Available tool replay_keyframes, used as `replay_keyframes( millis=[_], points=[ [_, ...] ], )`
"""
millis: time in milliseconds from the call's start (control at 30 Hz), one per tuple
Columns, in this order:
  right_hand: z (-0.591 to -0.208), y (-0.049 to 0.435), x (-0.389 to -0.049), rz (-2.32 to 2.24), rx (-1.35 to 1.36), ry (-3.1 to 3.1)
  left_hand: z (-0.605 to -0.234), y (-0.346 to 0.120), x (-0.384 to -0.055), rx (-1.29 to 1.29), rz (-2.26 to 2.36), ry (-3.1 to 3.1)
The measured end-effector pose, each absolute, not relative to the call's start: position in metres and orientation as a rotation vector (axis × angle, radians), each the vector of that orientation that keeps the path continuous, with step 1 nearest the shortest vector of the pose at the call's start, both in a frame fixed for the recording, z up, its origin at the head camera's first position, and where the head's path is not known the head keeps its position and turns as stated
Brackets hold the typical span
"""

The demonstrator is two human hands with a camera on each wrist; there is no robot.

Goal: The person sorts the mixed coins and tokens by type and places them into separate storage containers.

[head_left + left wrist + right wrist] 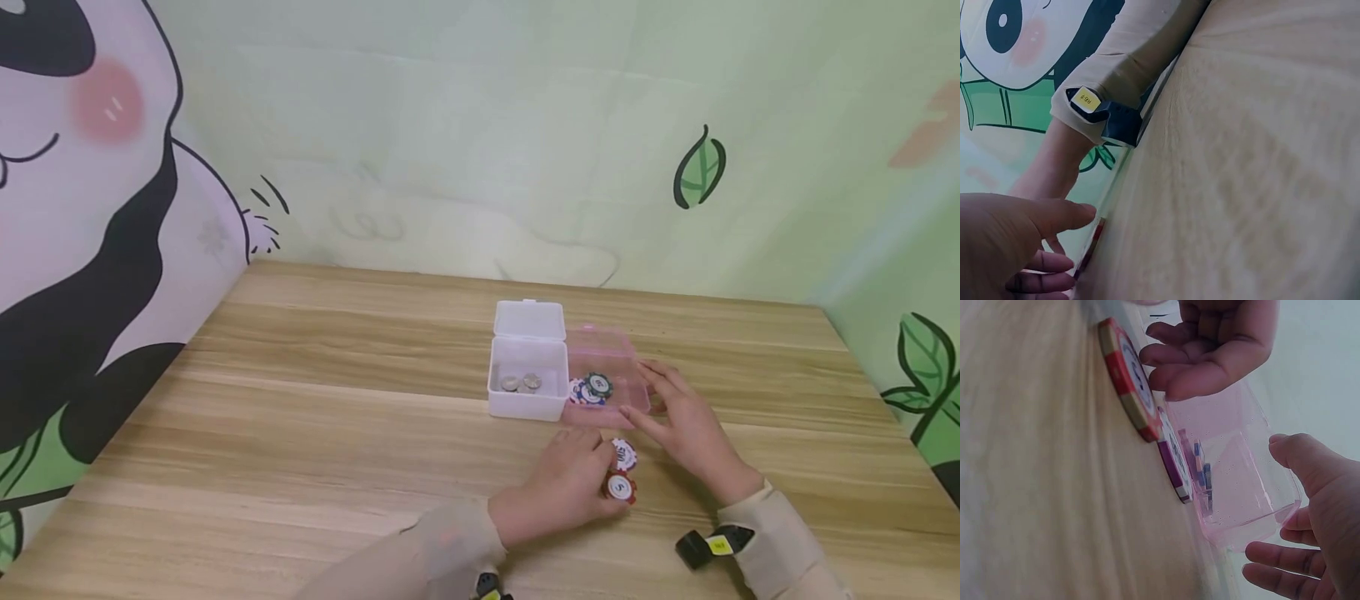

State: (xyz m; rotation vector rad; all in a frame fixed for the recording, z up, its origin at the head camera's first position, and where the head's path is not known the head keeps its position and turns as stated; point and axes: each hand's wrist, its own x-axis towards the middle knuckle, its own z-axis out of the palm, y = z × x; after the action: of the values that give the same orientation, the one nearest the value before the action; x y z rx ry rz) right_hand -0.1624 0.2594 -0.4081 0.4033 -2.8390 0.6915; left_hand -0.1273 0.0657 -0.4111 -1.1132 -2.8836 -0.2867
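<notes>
My left hand point(562, 482) is beside two poker chips on the table, with its thumb spread from the fingers in the left wrist view. The red chip point(620, 487) with a white centre lies in front of the purple-and-white chip point(624, 454). My left fingers point(1191, 381) are close over the red chip. At the right end of the open pink box point(600, 417), my right hand point(697, 437) holds its corner, thumb at the front and fingers along the side. Blue and green chips point(598, 385) lie inside that box.
An open white box point(528, 408) stands against the left side of the pink one, holding several silver coins point(531, 381). Its lid point(529, 321) is folded back. Behind the wooden table point(337, 467) rises a printed backdrop point(450, 150).
</notes>
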Motion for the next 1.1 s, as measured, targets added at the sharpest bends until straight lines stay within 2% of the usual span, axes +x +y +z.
replay_keyframes(
  millis=[1100],
  points=[
    [-0.407,0.260,-0.162,0.707,0.411,-2.838,-0.423,0.068,-0.131,-1.117,-0.346,-2.810]
  ],
)
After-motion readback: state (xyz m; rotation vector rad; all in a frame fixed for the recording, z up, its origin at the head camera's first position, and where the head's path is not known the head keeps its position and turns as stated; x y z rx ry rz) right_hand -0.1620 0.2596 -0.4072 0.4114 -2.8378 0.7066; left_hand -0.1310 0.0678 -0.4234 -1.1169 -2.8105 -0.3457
